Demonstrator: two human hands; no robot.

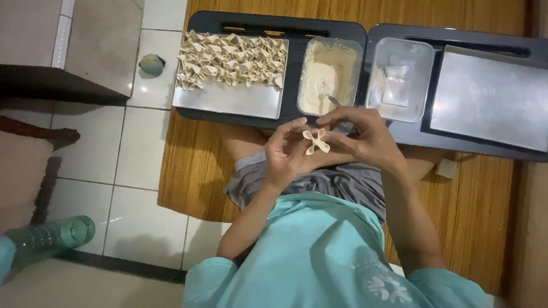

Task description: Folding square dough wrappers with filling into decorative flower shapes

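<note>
Both hands pinch a small folded dumpling wrapper (316, 141), left hand (288, 151) and right hand (365, 137) closing fingertips on its wings, just in front of the filling tub (328, 77) with its spoon (333, 101). It looks light, soft, easily torn dough, likely best held gently at the pinched centre.

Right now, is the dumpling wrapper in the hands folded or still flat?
Folded. The wrapper is pinched at its middle into a cross shape with four flaps sticking out, held between the left hand and right hand.
</note>
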